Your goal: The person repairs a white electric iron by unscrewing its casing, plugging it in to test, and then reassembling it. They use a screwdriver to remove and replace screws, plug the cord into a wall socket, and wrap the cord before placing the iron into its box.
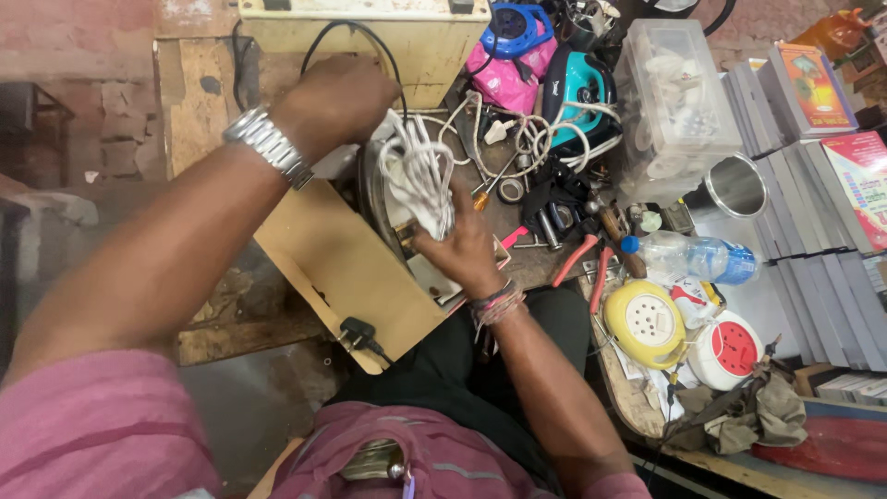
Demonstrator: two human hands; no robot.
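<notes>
Right hand [467, 248] grips the white cord bundle [418, 180]; left hand [337, 97], at eleven o'clock, pinches its loops, which could slip and tangle.

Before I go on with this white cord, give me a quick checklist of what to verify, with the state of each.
1. Right hand grips the coiled white cord: ok.
2. Left hand on the cord's upper loops: ok.
3. Cord's plug end in sight: cannot tell.
4. Cord free of the loose white wires behind: cannot tell.
5. Red-handled pliers apart from the hands: ok.
6. Bench space beside the work uncluttered: not ok.
</notes>
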